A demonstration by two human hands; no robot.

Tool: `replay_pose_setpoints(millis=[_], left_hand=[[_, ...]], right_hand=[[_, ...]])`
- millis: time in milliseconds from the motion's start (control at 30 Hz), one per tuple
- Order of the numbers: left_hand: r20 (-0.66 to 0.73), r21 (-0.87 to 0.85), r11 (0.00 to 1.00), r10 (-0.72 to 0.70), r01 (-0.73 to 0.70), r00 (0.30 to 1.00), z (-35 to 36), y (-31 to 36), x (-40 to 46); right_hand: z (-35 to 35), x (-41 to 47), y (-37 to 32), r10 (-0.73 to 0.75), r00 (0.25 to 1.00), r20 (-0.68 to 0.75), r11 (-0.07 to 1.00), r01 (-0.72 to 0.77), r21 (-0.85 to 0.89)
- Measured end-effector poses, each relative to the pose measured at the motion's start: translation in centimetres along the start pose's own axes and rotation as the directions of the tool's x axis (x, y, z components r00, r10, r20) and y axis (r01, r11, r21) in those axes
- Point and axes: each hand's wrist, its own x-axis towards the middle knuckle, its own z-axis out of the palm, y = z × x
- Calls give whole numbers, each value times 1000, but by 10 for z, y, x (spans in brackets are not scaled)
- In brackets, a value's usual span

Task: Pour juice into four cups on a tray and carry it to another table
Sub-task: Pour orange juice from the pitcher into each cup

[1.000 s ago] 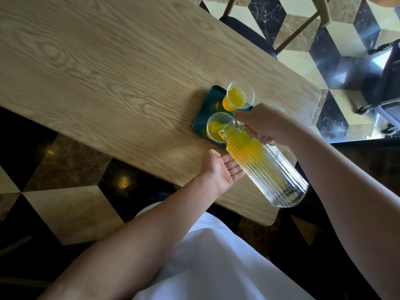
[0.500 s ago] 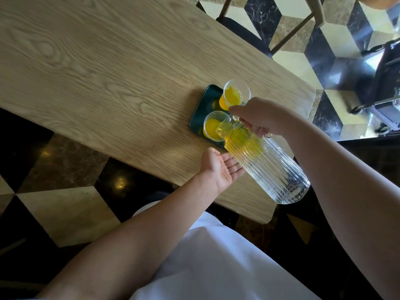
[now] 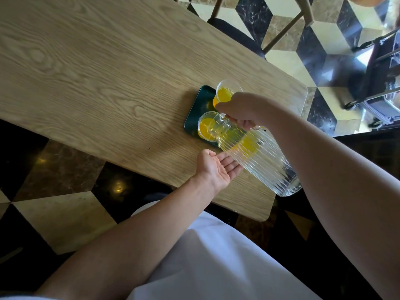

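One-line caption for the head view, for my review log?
Right hand tips a ribbed glass pitcher over the near cup on a green tray; left hand open beneath.

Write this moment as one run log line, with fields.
step: pouring | right hand: grips tilted pitcher | left hand: open under pitcher | target: near cup on tray

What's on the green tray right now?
On the green tray: two clear cups holding orange juice, the far cup and the near cup. The right hand and pitcher cover the tray's right side.
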Motion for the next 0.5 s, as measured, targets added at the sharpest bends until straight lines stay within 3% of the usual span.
replay_pose_setpoints(millis=[500], left_hand=[[90, -93, 996, 11, -3, 996, -6, -1, 6]], right_hand=[[3, -4, -22, -25, 999, 24, 992, 28, -120]])
